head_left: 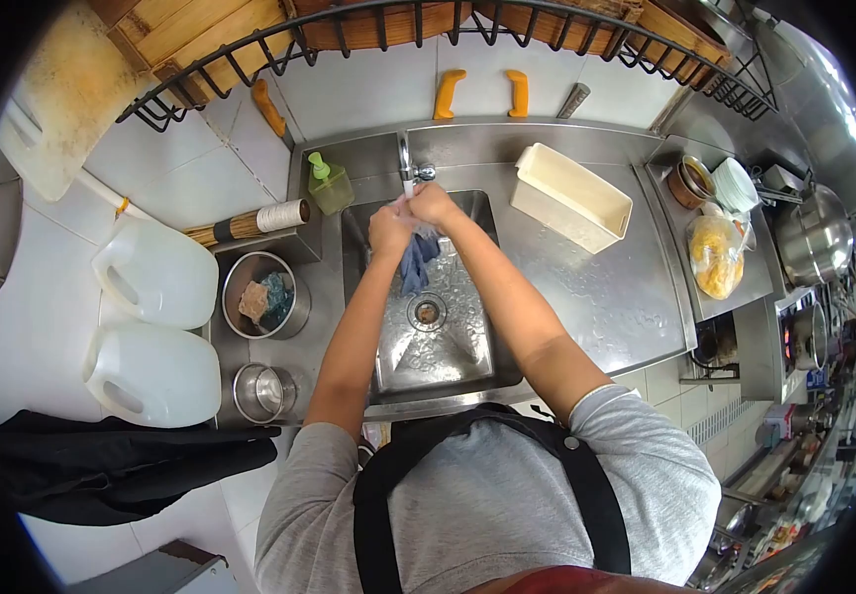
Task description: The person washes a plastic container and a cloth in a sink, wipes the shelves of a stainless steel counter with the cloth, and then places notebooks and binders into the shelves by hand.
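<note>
Both my hands meet just under the chrome faucet (406,163) at the back of the steel sink (388,346). My left hand (389,230) and my right hand (432,206) are closed on a wet blue cloth (418,263), which hangs down from between them into the basin. Water runs from the spout over my fingers. Below the cloth lies the round drain (427,313), with wet metal around it.
A cream bin (571,198) lies on the counter to the right. Green soap bottle (329,186), a brush (250,224) and steel pots (265,295) stand left. White jugs (155,272) are farther left. A wire rack (448,22) hangs above.
</note>
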Demonstrator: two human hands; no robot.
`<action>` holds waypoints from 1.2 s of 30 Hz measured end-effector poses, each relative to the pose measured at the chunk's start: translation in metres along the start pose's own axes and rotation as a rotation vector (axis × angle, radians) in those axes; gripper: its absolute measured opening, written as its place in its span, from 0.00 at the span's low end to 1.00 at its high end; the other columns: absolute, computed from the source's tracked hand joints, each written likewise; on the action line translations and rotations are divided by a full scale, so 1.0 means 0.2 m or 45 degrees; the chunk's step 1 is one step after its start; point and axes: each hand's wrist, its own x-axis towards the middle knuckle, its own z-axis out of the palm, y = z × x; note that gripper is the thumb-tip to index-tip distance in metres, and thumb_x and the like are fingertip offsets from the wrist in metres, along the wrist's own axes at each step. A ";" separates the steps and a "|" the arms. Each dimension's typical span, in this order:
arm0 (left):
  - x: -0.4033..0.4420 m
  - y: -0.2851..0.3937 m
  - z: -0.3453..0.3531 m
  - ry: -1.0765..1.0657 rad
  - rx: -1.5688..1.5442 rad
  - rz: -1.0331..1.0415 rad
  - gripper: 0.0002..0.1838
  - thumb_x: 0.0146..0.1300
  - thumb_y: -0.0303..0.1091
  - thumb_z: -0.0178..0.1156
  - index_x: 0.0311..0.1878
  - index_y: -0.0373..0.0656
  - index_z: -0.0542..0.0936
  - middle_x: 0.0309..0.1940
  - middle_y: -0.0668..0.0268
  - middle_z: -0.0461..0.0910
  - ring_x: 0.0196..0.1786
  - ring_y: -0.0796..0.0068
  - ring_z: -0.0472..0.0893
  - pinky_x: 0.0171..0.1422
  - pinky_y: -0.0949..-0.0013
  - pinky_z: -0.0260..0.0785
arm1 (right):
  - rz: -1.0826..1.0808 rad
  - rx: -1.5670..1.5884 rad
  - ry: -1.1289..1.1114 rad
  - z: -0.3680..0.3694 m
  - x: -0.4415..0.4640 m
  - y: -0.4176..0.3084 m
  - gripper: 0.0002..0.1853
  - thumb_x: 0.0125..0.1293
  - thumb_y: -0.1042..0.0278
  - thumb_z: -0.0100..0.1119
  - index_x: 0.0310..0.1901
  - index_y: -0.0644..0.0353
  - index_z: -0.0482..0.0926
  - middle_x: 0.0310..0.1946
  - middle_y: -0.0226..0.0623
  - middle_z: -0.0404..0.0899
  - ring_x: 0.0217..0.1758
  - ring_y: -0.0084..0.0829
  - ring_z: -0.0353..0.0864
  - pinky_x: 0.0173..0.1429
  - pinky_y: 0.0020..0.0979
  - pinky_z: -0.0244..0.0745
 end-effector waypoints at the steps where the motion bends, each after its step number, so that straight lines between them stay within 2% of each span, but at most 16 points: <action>1: 0.00 0.01 -0.02 -0.031 0.019 0.068 0.14 0.50 0.39 0.60 0.29 0.34 0.79 0.27 0.44 0.76 0.36 0.45 0.77 0.42 0.54 0.69 | -0.092 -0.009 -0.083 -0.02 -0.01 -0.02 0.08 0.46 0.72 0.57 0.28 0.65 0.80 0.22 0.40 0.79 0.25 0.28 0.78 0.30 0.28 0.71; 3: -0.02 0.02 -0.07 -0.063 0.041 0.132 0.12 0.48 0.36 0.61 0.28 0.34 0.79 0.26 0.44 0.76 0.36 0.46 0.77 0.41 0.56 0.70 | -0.058 0.194 -0.190 -0.02 -0.08 -0.02 0.08 0.48 0.71 0.56 0.27 0.67 0.80 0.21 0.36 0.78 0.24 0.26 0.77 0.29 0.27 0.70; 5: -0.02 0.04 -0.11 -0.174 -0.148 0.435 0.06 0.44 0.25 0.61 0.27 0.34 0.79 0.26 0.50 0.79 0.34 0.57 0.81 0.40 0.64 0.71 | -0.217 0.512 0.138 -0.02 -0.12 0.03 0.07 0.52 0.73 0.53 0.29 0.65 0.79 0.25 0.34 0.78 0.26 0.22 0.75 0.30 0.23 0.69; 6: -0.02 0.07 -0.13 -0.170 -0.147 0.432 0.06 0.44 0.25 0.61 0.27 0.34 0.79 0.26 0.50 0.79 0.34 0.57 0.81 0.40 0.64 0.71 | -0.294 0.468 0.120 0.00 -0.05 0.20 0.16 0.61 0.58 0.48 0.37 0.63 0.79 0.33 0.35 0.79 0.37 0.23 0.76 0.42 0.24 0.70; 8: -0.01 0.18 -0.20 -0.361 -0.337 0.436 0.07 0.42 0.18 0.57 0.27 0.35 0.80 0.28 0.57 0.80 0.33 0.71 0.80 0.39 0.70 0.71 | -0.104 0.582 0.151 0.04 -0.10 0.29 0.23 0.62 0.50 0.44 0.42 0.64 0.78 0.36 0.37 0.78 0.39 0.25 0.75 0.45 0.24 0.68; 10: -0.03 0.30 -0.28 -0.365 -0.711 0.468 0.07 0.42 0.18 0.56 0.28 0.35 0.80 0.28 0.58 0.80 0.31 0.69 0.80 0.39 0.69 0.71 | -0.020 0.690 0.169 0.11 -0.17 0.36 0.41 0.61 0.30 0.29 0.52 0.64 0.72 0.44 0.39 0.75 0.47 0.29 0.72 0.53 0.27 0.64; 13: -0.04 0.45 -0.41 -0.248 -1.257 0.458 0.08 0.45 0.22 0.55 0.31 0.36 0.79 0.28 0.61 0.79 0.31 0.68 0.78 0.40 0.68 0.70 | -0.070 0.887 0.186 0.17 -0.11 0.61 0.39 0.62 0.32 0.30 0.57 0.62 0.67 0.49 0.39 0.72 0.50 0.29 0.71 0.56 0.28 0.63; 15: -0.07 0.44 -0.40 -0.131 -1.421 0.407 0.08 0.47 0.25 0.55 0.33 0.38 0.77 0.30 0.63 0.78 0.32 0.69 0.78 0.41 0.67 0.70 | -0.029 1.402 0.102 0.13 -0.31 0.29 0.37 0.63 0.34 0.33 0.60 0.60 0.62 0.53 0.39 0.69 0.52 0.30 0.70 0.57 0.30 0.63; 18: -0.16 0.36 -0.24 -0.170 -1.987 -0.640 0.15 0.53 0.45 0.52 0.38 0.45 0.74 0.31 0.66 0.75 0.38 0.67 0.76 0.45 0.64 0.68 | -0.340 1.775 0.454 0.16 -0.36 0.12 0.30 0.62 0.46 0.50 0.59 0.59 0.63 0.51 0.37 0.70 0.49 0.30 0.72 0.53 0.31 0.67; 21: -0.15 0.17 0.06 -0.019 -1.659 -0.710 0.15 0.58 0.44 0.54 0.39 0.41 0.73 0.31 0.64 0.74 0.35 0.73 0.74 0.42 0.66 0.68 | -0.293 1.046 0.795 0.23 -0.38 0.05 0.12 0.54 0.61 0.63 0.36 0.59 0.78 0.35 0.31 0.78 0.36 0.26 0.74 0.44 0.29 0.70; 22: -0.12 0.09 0.09 -0.170 -1.748 -0.764 0.19 0.59 0.47 0.56 0.39 0.38 0.74 0.33 0.62 0.75 0.33 0.73 0.75 0.39 0.66 0.69 | -0.686 0.578 1.025 0.24 -0.38 0.02 0.14 0.54 0.61 0.63 0.28 0.66 0.78 0.27 0.34 0.78 0.31 0.21 0.74 0.39 0.27 0.70; 27: -0.04 -0.14 0.30 0.066 -1.642 -0.876 0.22 0.56 0.48 0.59 0.36 0.34 0.76 0.31 0.60 0.77 0.32 0.74 0.77 0.34 0.68 0.69 | -0.138 0.251 0.978 0.18 -0.28 0.05 0.23 0.56 0.48 0.58 0.26 0.67 0.77 0.23 0.45 0.78 0.28 0.36 0.76 0.39 0.36 0.70; 29: -0.12 -0.01 0.14 -0.035 -1.608 -0.811 0.19 0.58 0.49 0.57 0.35 0.38 0.75 0.28 0.64 0.76 0.27 0.70 0.77 0.31 0.65 0.71 | 0.017 0.117 0.686 0.16 -0.10 0.20 0.25 0.56 0.46 0.56 0.32 0.67 0.77 0.28 0.51 0.78 0.31 0.45 0.76 0.42 0.41 0.69; 31: -0.09 -0.08 0.18 -0.130 -1.475 -0.730 0.22 0.58 0.50 0.56 0.36 0.36 0.74 0.28 0.62 0.76 0.27 0.68 0.78 0.31 0.66 0.72 | -0.086 -0.033 0.847 0.17 -0.09 0.21 0.21 0.55 0.50 0.58 0.37 0.65 0.74 0.29 0.50 0.77 0.32 0.45 0.76 0.42 0.41 0.69; 33: -0.08 -0.10 0.20 -0.028 -1.515 -0.761 0.20 0.60 0.47 0.54 0.38 0.36 0.74 0.32 0.60 0.76 0.30 0.73 0.76 0.35 0.70 0.70 | -0.725 -0.034 0.818 0.19 -0.11 0.21 0.21 0.55 0.55 0.57 0.45 0.62 0.70 0.32 0.53 0.75 0.36 0.50 0.75 0.42 0.43 0.68; 36: -0.01 -0.26 0.27 -0.372 -2.033 -0.678 0.20 0.63 0.47 0.48 0.43 0.38 0.73 0.35 0.62 0.76 0.35 0.70 0.77 0.39 0.68 0.71 | -0.648 -0.113 0.796 0.28 -0.22 0.07 0.16 0.54 0.55 0.58 0.32 0.62 0.73 0.25 0.50 0.73 0.31 0.50 0.73 0.40 0.42 0.68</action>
